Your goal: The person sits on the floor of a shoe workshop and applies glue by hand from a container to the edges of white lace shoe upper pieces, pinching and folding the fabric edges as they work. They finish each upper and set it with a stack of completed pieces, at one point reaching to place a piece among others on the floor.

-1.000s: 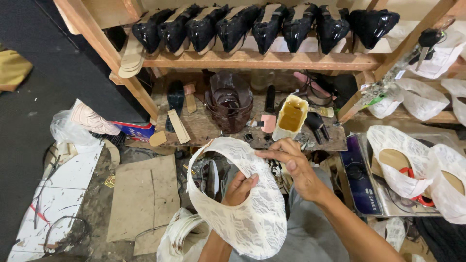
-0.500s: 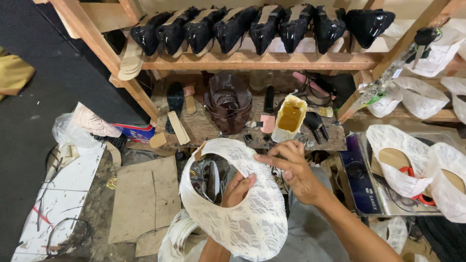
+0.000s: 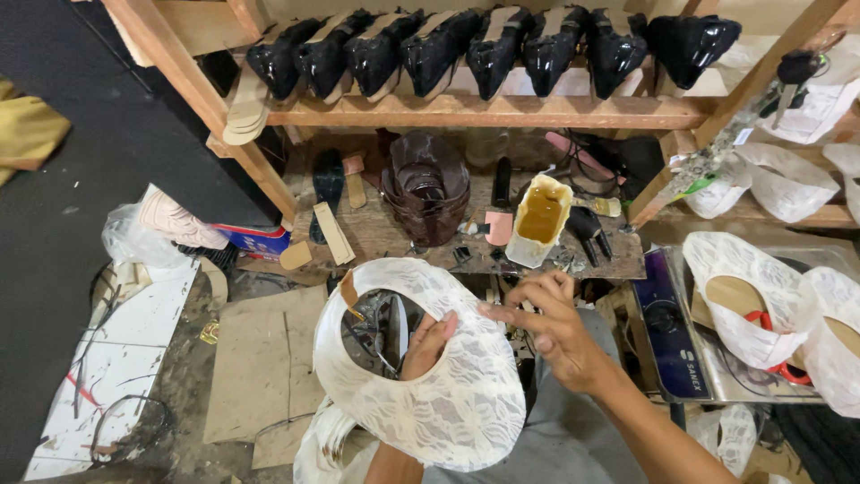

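Note:
A white lace shoe upper [image 3: 448,394] with a large oval opening is held up in front of me. My left hand [image 3: 428,344] is inside it from below, fingers showing through the opening and gripping its inner edge. My right hand [image 3: 546,327] sits at the upper's right edge, fingertips pinching the lace rim. A small tan tab [image 3: 348,290] shows on the upper's left rim.
A low wooden bench [image 3: 376,235] carries a glue pot [image 3: 540,218], a dark brown bag-like object [image 3: 427,186] and small tools. Black shoe lasts [image 3: 484,45] line the shelf above. More lace uppers [image 3: 748,300] rest at the right on a blue appliance [image 3: 667,336]. Cardboard [image 3: 260,358] covers the floor.
The lace upper has been turned and lowered a little, its opening now wider toward me. My right hand has shifted from the top rim down to the right edge.

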### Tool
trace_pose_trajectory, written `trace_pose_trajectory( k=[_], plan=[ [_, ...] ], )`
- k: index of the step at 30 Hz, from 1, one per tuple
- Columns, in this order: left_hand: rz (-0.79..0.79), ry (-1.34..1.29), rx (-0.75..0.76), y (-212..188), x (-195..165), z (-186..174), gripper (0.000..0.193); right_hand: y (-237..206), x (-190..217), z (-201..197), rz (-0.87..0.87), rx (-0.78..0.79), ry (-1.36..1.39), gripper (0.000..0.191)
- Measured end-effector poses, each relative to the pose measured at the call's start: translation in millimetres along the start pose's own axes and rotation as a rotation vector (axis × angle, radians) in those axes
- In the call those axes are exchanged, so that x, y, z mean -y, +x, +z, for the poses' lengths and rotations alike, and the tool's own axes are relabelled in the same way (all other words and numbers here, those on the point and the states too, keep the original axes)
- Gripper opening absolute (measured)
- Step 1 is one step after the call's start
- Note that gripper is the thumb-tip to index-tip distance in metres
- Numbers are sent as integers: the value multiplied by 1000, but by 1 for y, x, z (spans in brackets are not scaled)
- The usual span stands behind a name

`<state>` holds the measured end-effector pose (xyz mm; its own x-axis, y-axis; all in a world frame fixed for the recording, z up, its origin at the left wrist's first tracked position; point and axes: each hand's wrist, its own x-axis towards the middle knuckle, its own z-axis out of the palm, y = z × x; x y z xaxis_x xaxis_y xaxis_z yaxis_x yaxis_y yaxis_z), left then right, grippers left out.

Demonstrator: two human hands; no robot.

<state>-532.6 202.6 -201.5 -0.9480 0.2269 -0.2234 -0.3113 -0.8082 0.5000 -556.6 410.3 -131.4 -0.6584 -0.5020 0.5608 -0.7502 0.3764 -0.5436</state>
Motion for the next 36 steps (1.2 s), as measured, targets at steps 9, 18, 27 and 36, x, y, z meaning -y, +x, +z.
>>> trace_pose_trajectory(
  k=[9, 18, 27, 36],
  plan=[
    [13, -35, -95, -1, -5, 8, 24, -9, -4, 1, -34, -34, 13, 78],
    [-57, 897, 135, -9, -34, -39, 25, 11, -93, -18, 334, -102, -367, 49],
    [-154, 134, 40, -3, 5, -86, 22, 66, -138, -9, 428, 440, -860, 65],
    [-104, 91, 102, 6, 7, -78, 23, 33, -50, -25, 299, 58, -29, 83]
  ],
)
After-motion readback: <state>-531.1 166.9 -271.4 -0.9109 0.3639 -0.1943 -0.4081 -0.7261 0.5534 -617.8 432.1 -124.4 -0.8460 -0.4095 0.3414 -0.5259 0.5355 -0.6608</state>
